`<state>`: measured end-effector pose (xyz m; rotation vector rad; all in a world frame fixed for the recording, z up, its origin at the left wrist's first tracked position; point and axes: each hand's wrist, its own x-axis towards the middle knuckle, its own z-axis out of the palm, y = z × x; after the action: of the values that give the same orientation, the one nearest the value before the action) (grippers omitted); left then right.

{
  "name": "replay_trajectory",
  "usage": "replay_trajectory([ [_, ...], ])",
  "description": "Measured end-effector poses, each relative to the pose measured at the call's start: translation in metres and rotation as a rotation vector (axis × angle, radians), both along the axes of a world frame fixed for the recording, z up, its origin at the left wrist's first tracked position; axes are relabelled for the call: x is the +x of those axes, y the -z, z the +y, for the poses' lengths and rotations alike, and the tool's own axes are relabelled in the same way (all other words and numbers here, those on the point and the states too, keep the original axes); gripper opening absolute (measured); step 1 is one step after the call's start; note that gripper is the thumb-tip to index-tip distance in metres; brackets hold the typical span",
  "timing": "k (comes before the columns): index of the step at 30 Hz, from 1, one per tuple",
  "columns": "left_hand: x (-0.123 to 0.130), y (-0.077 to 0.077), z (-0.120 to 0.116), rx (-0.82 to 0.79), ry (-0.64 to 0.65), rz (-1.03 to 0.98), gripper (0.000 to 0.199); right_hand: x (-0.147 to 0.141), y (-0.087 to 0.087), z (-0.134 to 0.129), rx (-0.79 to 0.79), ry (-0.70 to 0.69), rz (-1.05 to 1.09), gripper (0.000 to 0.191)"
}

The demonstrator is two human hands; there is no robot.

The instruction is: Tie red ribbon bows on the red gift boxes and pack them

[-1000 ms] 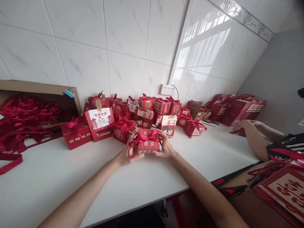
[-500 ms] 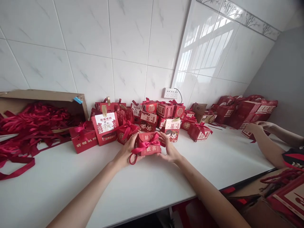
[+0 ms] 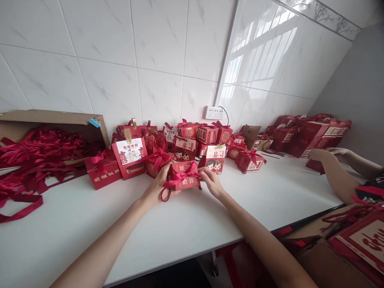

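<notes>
In the head view a small red gift box [image 3: 185,185] with gold lettering sits at the middle, a pink-red ribbon tied in a bow [image 3: 186,173] across its top. My left hand [image 3: 156,187] is closed round the box's left side; a dark red cord loop [image 3: 165,195] hangs by that hand. At the right end of the bow, my right hand [image 3: 212,183] has its fingertips pinched together on the ribbon. Just behind stands a box with two cartoon faces [image 3: 214,160], and a ribboned red box [image 3: 157,160] is behind my left hand.
A cardboard box [image 3: 54,116] spills red ribbons [image 3: 45,150] at left. Several red gift boxes [image 3: 207,135] line the wall, with a larger stack [image 3: 313,134] at far right. A co-worker's hands [image 3: 322,158] hold a red box. An open carton [image 3: 318,260] stands beyond the table's front edge.
My right hand has gone from cupping the box's right side to pinching the ribbon end. The box has turned and tilted slightly. The whole view has shifted a little.
</notes>
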<state>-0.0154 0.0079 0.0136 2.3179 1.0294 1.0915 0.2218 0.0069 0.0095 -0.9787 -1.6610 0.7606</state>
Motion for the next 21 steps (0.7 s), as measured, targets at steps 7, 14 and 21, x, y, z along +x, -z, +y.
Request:
replay_trajectory([
  [7, 0.000, -0.001, 0.002, 0.020, -0.024, -0.008, 0.095, -0.003, -0.004, 0.002, 0.028, 0.008, -0.032, 0.045],
  [14, -0.001, 0.002, 0.003, 0.035, -0.061, 0.037, 0.088, -0.003, 0.000, 0.006, 0.041, -0.039, -0.031, 0.051],
  [21, 0.000, 0.013, 0.013, 0.073, -0.095, 0.015, 0.094, -0.002, 0.000, 0.006, 0.047, -0.070, -0.039, 0.051],
])
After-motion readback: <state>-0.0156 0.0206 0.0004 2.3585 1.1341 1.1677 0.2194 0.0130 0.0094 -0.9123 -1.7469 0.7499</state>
